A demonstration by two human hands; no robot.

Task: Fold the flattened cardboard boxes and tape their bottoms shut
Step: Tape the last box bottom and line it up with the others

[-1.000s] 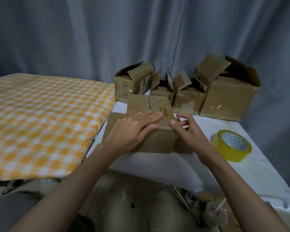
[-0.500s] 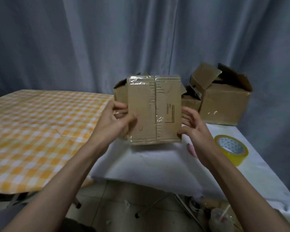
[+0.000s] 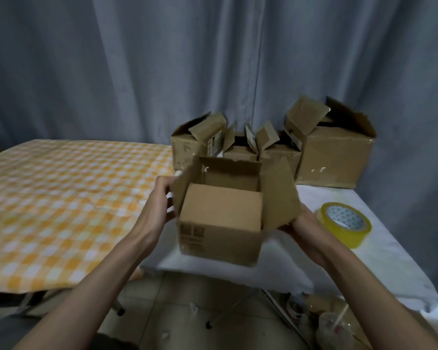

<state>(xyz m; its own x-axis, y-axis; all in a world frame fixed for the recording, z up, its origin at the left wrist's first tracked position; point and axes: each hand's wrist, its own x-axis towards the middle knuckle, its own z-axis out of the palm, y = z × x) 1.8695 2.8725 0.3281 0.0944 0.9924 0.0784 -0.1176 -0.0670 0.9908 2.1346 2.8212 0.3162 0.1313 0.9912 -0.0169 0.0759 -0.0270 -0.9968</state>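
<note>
I hold a small brown cardboard box (image 3: pixel 220 238) in the air above the near edge of the white table (image 3: pixel 364 269). Its open top faces up, with the flaps standing out and the near flap folded inward. My left hand (image 3: pixel 159 200) grips its left side, fingers curled round the left flap. My right hand (image 3: pixel 301 223) holds its right side under the right flap; the flap hides those fingers. A roll of yellow tape (image 3: pixel 345 223) lies on the table to the right of my right hand.
Several folded boxes with raised flaps (image 3: pixel 238 145) stand along the back of the white table, the largest (image 3: pixel 334 157) at the right. A table with an orange checked cloth (image 3: pixel 61 198) adjoins on the left. A grey curtain hangs behind. Below the table lie clutter and cups (image 3: pixel 334 324).
The box was lifted off the table, shown with its taped bottom towards me, then turned over so its open top now faces up. Both hands stayed on its sides.
</note>
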